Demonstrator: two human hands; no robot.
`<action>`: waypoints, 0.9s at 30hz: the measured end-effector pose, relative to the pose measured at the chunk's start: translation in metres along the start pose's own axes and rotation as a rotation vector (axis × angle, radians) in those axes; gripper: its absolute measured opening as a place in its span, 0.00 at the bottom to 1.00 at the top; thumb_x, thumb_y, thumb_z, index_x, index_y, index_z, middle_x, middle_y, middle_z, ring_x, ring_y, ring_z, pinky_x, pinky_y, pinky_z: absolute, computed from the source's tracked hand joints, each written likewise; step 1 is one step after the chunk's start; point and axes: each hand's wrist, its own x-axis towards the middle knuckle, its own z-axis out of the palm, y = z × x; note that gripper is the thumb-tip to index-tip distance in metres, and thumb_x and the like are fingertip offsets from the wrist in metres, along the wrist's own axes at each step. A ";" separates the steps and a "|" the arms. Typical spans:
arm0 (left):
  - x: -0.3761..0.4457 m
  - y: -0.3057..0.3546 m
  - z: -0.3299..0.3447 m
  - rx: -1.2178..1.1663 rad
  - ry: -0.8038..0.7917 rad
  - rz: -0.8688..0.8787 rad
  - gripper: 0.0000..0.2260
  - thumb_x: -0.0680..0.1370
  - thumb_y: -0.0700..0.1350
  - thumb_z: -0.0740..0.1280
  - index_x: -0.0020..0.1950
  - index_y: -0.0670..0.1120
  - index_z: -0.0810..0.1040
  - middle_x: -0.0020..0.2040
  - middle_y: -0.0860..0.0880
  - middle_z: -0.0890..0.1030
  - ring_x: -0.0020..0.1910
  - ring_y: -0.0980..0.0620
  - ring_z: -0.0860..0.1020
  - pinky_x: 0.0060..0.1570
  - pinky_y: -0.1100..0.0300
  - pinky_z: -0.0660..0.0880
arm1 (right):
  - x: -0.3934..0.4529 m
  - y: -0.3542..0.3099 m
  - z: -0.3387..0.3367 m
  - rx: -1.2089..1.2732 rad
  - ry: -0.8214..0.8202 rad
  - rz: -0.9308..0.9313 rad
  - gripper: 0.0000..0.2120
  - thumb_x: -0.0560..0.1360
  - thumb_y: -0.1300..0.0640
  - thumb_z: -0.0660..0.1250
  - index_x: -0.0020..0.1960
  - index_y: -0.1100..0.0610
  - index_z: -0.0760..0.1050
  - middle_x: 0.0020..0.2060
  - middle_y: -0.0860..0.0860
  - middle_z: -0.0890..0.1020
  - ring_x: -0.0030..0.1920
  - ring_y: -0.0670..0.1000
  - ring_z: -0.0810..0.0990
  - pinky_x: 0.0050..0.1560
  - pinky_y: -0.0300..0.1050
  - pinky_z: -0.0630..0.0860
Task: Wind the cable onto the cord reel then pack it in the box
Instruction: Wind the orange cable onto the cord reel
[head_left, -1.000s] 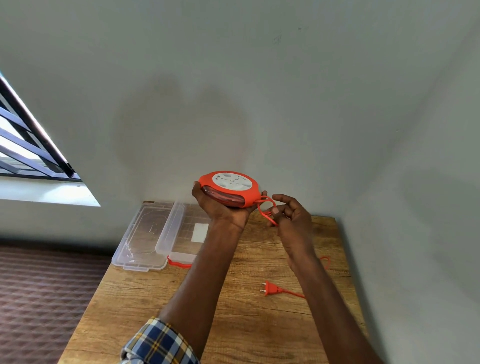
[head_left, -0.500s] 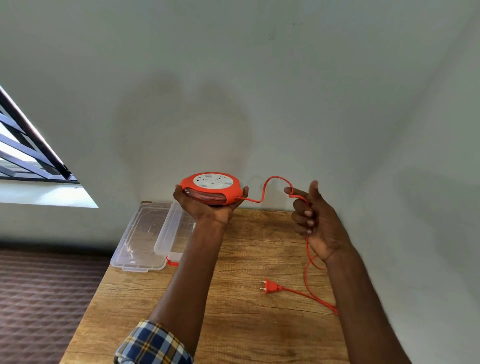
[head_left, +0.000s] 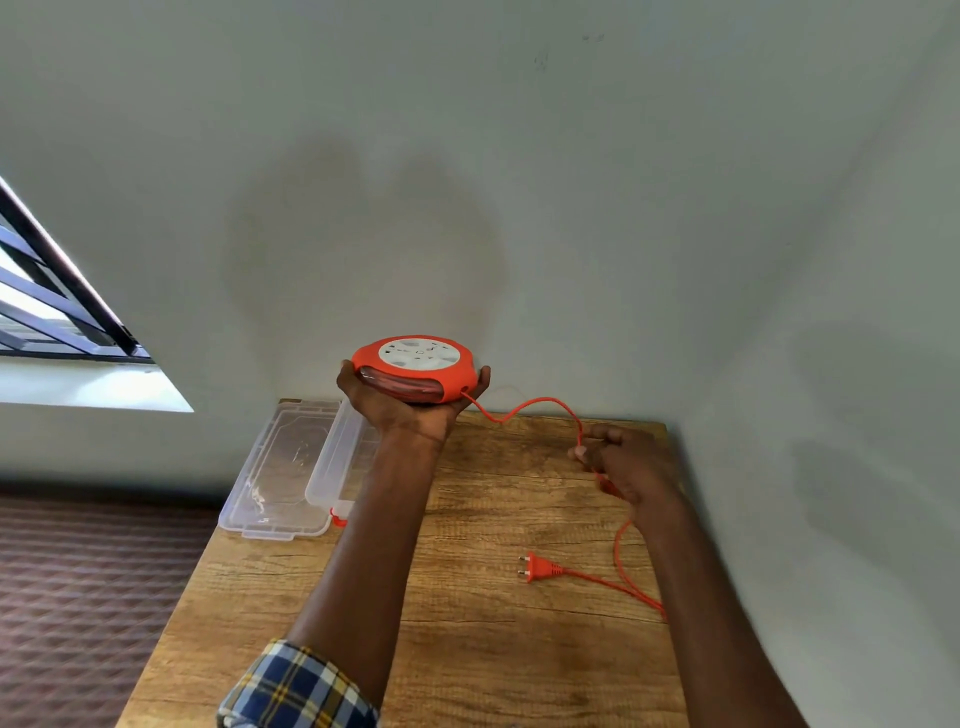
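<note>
My left hand (head_left: 410, 410) holds the orange cord reel (head_left: 413, 368) from below, raised flat above the table's far edge, white socket face up. An orange cable (head_left: 540, 402) leaves the reel's right side, arcs over and runs down into my right hand (head_left: 631, 470), which grips it over the table's far right. From that hand the cable loops down along the right edge to the orange plug (head_left: 537, 566), lying on the wood. The clear plastic box (head_left: 337, 452) lies open at the far left, partly hidden behind my left forearm.
The box's clear lid (head_left: 275, 478) lies flat to its left, overhanging the wooden table (head_left: 467, 649). Walls close the table in at the back and right. A window (head_left: 47, 306) is at the left, patterned floor below it.
My right hand first drew the cable out to the right, away from the reel, then dropped lower toward the table. My left hand shifted the reel a little left.
</note>
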 end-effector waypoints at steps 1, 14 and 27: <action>0.000 -0.002 0.001 0.001 -0.005 -0.003 0.38 0.76 0.73 0.57 0.74 0.48 0.74 0.71 0.34 0.76 0.69 0.27 0.74 0.62 0.21 0.70 | -0.002 -0.001 0.004 0.125 -0.062 0.074 0.10 0.76 0.70 0.70 0.50 0.57 0.82 0.35 0.50 0.87 0.33 0.43 0.81 0.32 0.36 0.71; -0.007 0.014 0.010 0.203 -0.189 -0.099 0.40 0.74 0.73 0.60 0.77 0.48 0.75 0.72 0.35 0.78 0.72 0.28 0.74 0.62 0.19 0.68 | 0.014 0.004 -0.002 -0.902 0.069 -0.358 0.27 0.73 0.53 0.73 0.70 0.40 0.73 0.62 0.55 0.78 0.63 0.58 0.77 0.61 0.51 0.76; -0.032 0.002 0.041 0.830 -0.307 -0.332 0.29 0.81 0.66 0.61 0.64 0.45 0.85 0.62 0.39 0.84 0.55 0.40 0.84 0.60 0.44 0.79 | -0.043 -0.064 0.032 -0.666 -0.061 -1.036 0.24 0.74 0.71 0.70 0.56 0.42 0.82 0.64 0.45 0.74 0.65 0.48 0.72 0.57 0.45 0.77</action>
